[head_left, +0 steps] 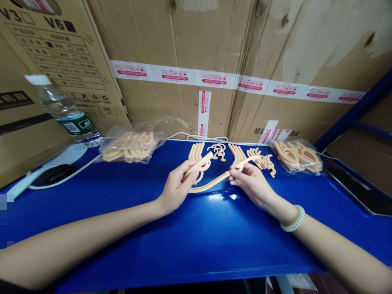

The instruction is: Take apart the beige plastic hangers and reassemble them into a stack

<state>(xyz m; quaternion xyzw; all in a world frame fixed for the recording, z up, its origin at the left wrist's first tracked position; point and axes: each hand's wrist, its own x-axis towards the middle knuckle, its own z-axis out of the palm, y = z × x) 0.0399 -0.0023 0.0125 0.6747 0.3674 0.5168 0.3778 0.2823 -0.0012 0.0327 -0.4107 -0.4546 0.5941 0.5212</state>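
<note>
My left hand (179, 188) is closed round a beige plastic piece (206, 160) with rounded loops and a thick straight end. From beneath that hand a long, curved, grooved beige arm (211, 184) runs across to my right hand (252, 183). The right fingers pinch the arm's far end together with a slim curved beige piece (249, 160); whether the two are joined I cannot tell. Just beyond my hands lie a left row of beige bars (196, 151), small hook-shaped parts (219, 151), a right row of bars (237, 153) and more small curved parts (266, 161).
Clear bags of beige parts lie at left (131, 147) and right (297, 156) on the blue table (214, 237). A water bottle (73, 118), a pale blue brush-like object (65, 157) and a white cable (196, 136) are leftward and behind. A dark tablet-like device (358, 188) lies right; cardboard boxes (183, 45) stand behind.
</note>
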